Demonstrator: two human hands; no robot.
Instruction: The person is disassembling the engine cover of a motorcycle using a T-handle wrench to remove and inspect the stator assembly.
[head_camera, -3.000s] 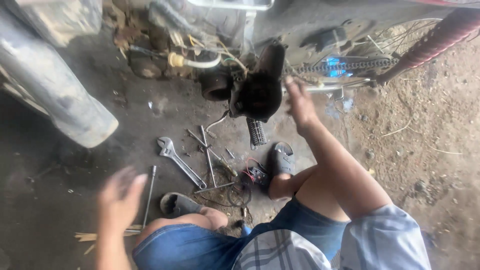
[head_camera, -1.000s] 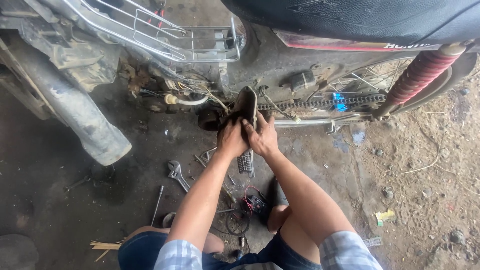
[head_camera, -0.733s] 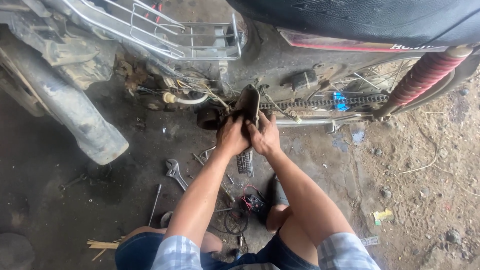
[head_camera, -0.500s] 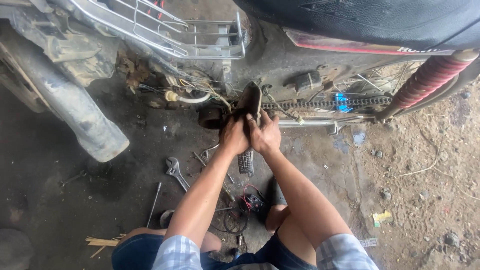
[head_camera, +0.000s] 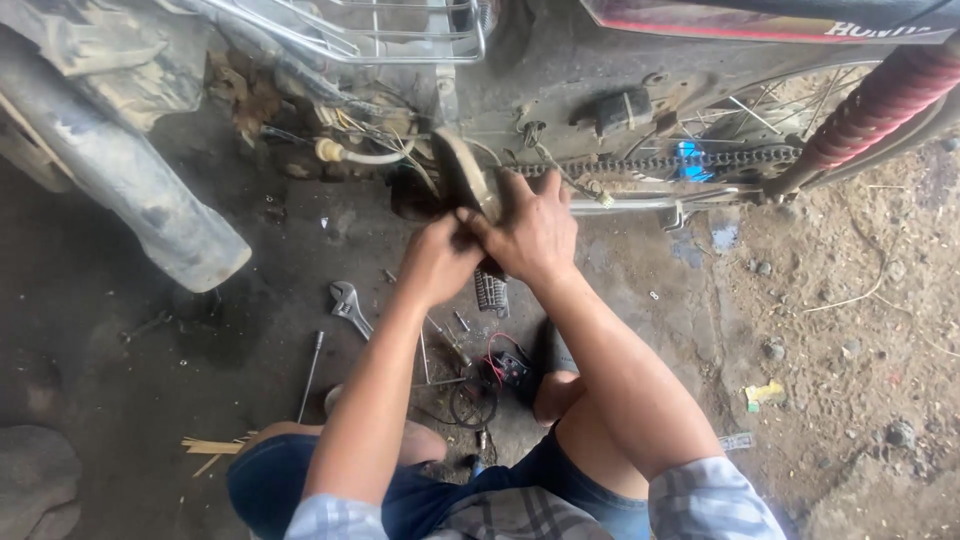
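Both of my hands are up against the side of a motorcycle (head_camera: 620, 60), gripping a dirty, curved engine side cover (head_camera: 462, 178) that stands on edge beside the drive chain (head_camera: 660, 162). My left hand (head_camera: 437, 258) clasps the cover's lower edge. My right hand (head_camera: 530, 230) wraps over it from the right, fingers bent around its rim. The cover's lower part is hidden behind my hands.
On the oily concrete below lie an adjustable wrench (head_camera: 347, 305), a long thin rod (head_camera: 311, 372), a ribbed footpeg (head_camera: 491, 293) and a small part with red and black wires (head_camera: 500, 368). The exhaust pipe (head_camera: 130, 190) runs at left. A red shock spring (head_camera: 880, 100) stands at right.
Three seconds ago my hands were apart and off the cover. They have since come together on it, and the view has moved closer to the motorcycle.
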